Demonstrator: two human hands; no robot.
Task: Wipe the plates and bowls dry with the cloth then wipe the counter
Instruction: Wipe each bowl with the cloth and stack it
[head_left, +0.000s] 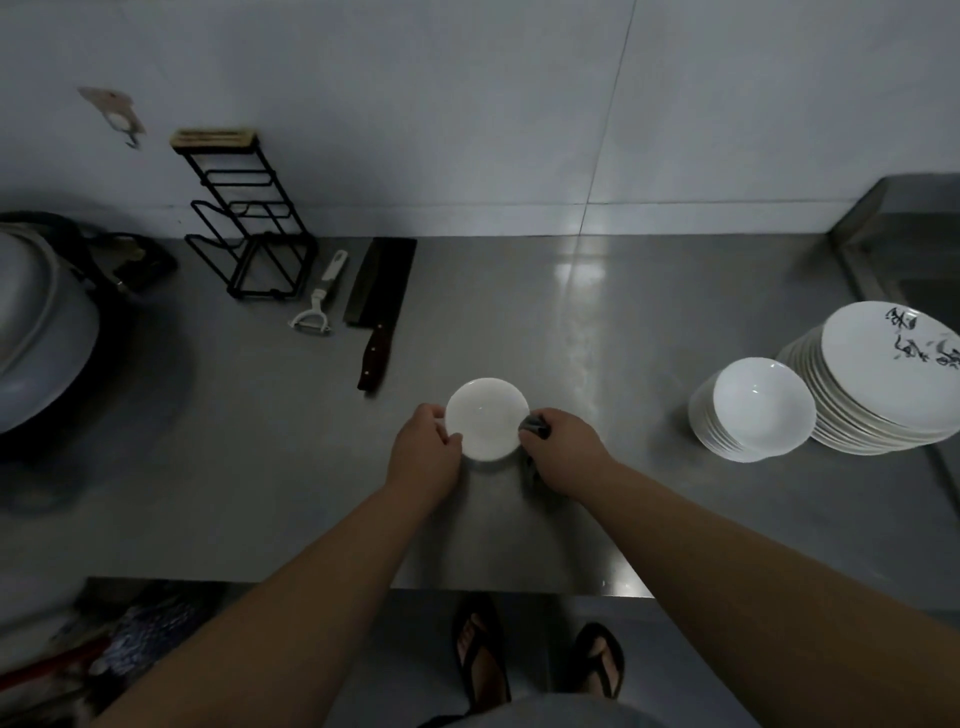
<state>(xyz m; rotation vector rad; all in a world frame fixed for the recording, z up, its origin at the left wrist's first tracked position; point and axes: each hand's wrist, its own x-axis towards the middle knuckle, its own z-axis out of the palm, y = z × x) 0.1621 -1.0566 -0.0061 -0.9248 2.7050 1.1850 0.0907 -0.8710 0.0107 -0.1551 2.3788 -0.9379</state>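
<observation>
Small white plate (487, 419): above steel counter (623, 332), centre front, held between both hands. Left hand (426, 451): fingers curled round left rim. Right hand (563, 448): fingers bunched, pinching dark cloth (535, 427) against right rim. Stack of white bowls (753, 410) at right, just beside taller stack of plates (883, 384); top plate bears black brush-style characters, illegible. Cleaver (382, 296), peeler (322, 299), black wire rack (244, 223) near back wall, left.
</observation>
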